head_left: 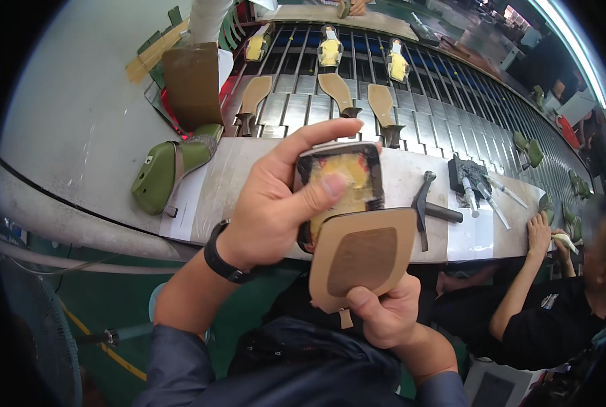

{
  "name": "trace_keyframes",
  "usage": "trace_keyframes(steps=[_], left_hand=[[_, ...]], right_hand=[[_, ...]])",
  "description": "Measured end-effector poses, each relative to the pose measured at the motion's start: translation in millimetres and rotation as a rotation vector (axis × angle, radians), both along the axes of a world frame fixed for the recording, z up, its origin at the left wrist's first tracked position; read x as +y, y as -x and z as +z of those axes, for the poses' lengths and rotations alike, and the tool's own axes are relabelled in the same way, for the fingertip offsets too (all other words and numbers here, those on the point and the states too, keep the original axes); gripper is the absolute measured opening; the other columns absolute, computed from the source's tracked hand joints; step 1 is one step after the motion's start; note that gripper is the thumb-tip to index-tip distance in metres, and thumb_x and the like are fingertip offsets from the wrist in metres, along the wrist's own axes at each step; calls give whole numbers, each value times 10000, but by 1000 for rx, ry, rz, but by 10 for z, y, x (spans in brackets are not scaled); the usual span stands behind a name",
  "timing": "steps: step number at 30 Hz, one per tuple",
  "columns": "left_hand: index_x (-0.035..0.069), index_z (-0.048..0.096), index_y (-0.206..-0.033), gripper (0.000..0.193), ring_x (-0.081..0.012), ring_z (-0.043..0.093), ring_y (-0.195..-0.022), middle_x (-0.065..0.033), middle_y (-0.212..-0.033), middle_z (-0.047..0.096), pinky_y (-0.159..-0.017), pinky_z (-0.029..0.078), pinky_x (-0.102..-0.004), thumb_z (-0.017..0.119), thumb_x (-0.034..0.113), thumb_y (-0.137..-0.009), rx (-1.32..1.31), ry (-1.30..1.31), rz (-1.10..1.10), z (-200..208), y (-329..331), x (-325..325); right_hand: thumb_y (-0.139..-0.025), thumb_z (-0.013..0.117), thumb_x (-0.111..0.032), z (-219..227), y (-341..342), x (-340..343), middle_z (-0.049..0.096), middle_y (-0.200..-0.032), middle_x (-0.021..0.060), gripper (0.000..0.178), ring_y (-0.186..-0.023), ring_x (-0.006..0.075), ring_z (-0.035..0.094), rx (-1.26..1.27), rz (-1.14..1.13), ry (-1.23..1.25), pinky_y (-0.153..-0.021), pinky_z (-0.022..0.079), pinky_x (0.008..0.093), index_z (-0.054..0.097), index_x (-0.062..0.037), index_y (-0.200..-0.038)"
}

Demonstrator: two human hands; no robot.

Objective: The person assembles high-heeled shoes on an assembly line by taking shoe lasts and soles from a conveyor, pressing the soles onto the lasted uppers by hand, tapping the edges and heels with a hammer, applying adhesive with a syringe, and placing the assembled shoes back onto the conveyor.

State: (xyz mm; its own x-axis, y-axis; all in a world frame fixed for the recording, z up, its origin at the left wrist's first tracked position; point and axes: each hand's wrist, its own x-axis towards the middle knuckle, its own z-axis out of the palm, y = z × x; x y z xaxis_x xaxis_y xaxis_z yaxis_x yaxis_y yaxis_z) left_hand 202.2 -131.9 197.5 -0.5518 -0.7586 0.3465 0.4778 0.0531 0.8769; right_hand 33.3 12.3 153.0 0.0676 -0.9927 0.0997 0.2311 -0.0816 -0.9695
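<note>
Head view: both hands are raised at the near edge of a bench, close together but not touching. The left hand grips a shoe, thumb pressed on its yellow underside. The right hand pinches a tan sole by its near end. The shoe's long axis runs roughly away from the body; the sole, nearer the body, overlaps its near end. Whether they touch, I cannot tell.
</note>
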Motion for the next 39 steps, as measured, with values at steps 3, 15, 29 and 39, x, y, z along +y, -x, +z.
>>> trace_keyframes(steps=[3,15,29,39], left_hand=[[0,402,-1541,535,-373,578,-1363,-305,-1459,559,-1124,502,-484,590,115,-1054,48,-74,-2,15,42,105],[-49,490,-1401,922,-347,584,-1354,-289,-1438,586,-1125,491,-476,948,407,-744,-95,108,-40,33,-162,217],[-40,504,-1370,631,-338,583,-1356,-298,-1438,582,-1121,494,-468,805,241,-892,-74,138,-45,0,-78,316],[-49,558,-1298,335,-342,606,-1328,-318,-1393,611,-1106,498,-451,511,176,-1053,-92,55,23,-20,-7,392]], right_hand=[[-1018,694,-108,93,-123,-129,730,-813,49,181,-696,74,612,-75,-55,25,-611,485,247,746,29,-912],[-1046,667,-317,130,-77,-99,767,-1081,121,385,-981,183,713,106,74,-27,-849,560,323,739,60,-1082],[-1025,687,-133,2,-94,-123,787,-847,84,186,-687,86,675,52,-29,141,-595,515,254,791,21,-1032],[-1009,686,-114,-82,-33,-121,751,-757,73,173,-605,79,627,76,-28,165,-548,480,256,782,22,-964]])
